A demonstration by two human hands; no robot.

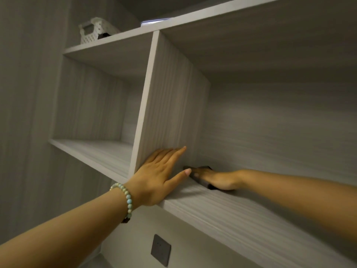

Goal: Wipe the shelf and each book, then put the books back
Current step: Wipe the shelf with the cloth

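Observation:
A pale grey wood-grain shelf (222,207) runs from the centre to the lower right. My left hand (158,176), with a bead bracelet on the wrist, lies flat with straight fingers against the foot of the vertical divider (166,105) at the shelf's front edge. My right hand (216,179) presses flat on a dark cloth (202,182) deep in the compartment's left corner. The cloth shows only at its edges, under the fingers and palm. No books are in view.
A second bare compartment (100,151) lies left of the divider. On the top shelf stand a white perforated basket (96,29) and a small dark item beside it. A dark wall socket (160,250) sits on the wall below the shelf.

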